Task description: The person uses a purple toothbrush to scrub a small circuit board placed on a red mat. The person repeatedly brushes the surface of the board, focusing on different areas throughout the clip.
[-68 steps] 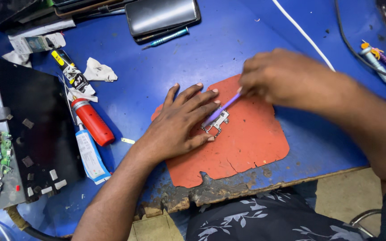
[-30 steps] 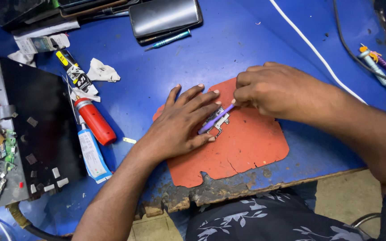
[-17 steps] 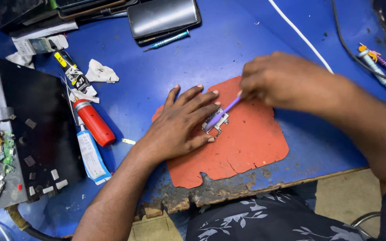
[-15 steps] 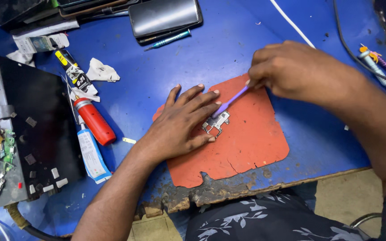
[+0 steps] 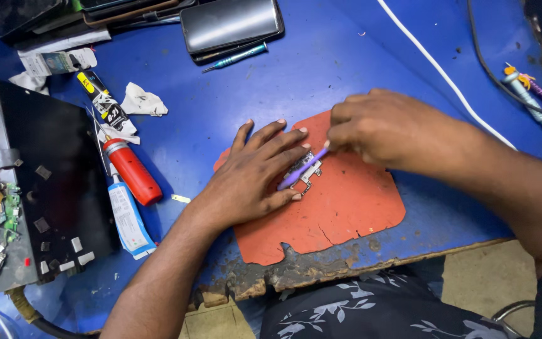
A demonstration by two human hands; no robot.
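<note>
A small metal circuit board [image 5: 307, 169] lies on an orange mat [image 5: 346, 207] on the blue table. My left hand [image 5: 252, 179] rests flat on the mat, fingers spread, and its fingertips pin the board at the left side. My right hand [image 5: 384, 129] is closed around a thin purple tool [image 5: 302, 168], and the tool's tip lies across the board next to my left fingers.
A red tube [image 5: 132, 171] and a white-blue tube [image 5: 127, 216] lie left of the mat. A black box [image 5: 51, 182] with loose parts sits at the far left. A dark phone [image 5: 230, 24] and a teal screwdriver [image 5: 236, 56] lie behind. A white cable [image 5: 440, 69] runs right. The worn table edge [image 5: 321, 270] is near.
My right hand has slid back down and left toward the board, bringing the purple tool across it. My left hand has kept its place on the board.
</note>
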